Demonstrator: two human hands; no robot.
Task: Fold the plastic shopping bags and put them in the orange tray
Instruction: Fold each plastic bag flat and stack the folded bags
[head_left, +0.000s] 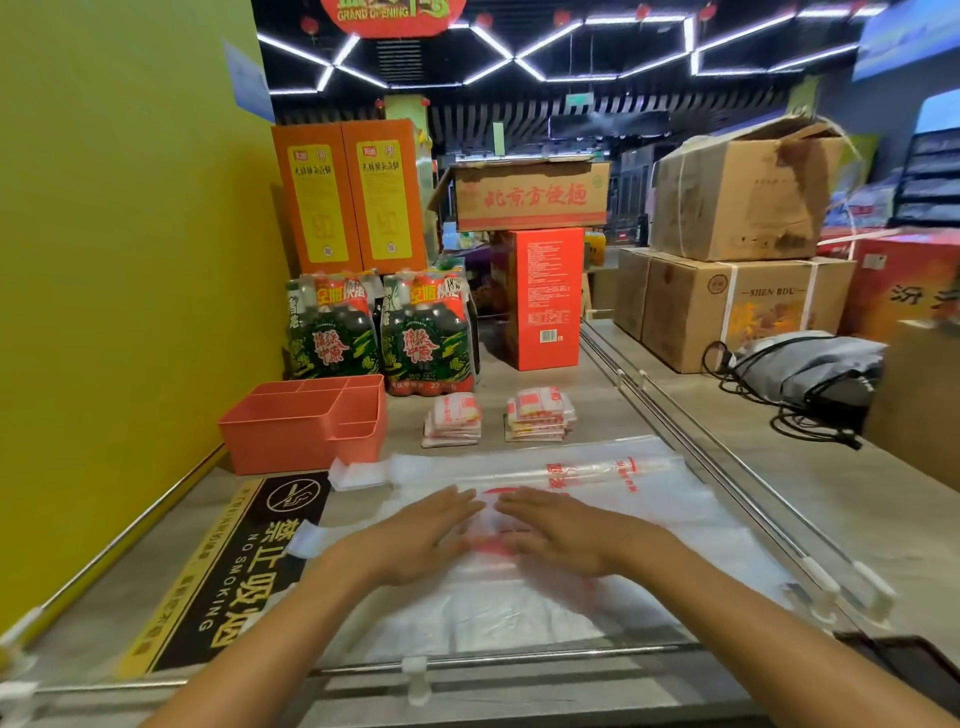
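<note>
just clear, red-printed bag (597, 499), spread flat

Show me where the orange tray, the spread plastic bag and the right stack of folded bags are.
orange tray (275, 441): head view, front wall.
spread plastic bag (691, 525): head view, flat right part.
right stack of folded bags (540, 413): head view, top bag.

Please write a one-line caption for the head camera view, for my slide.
Both hands, left hand and right hand, press flat a plastic shopping bag beside the orange tray.
</note>
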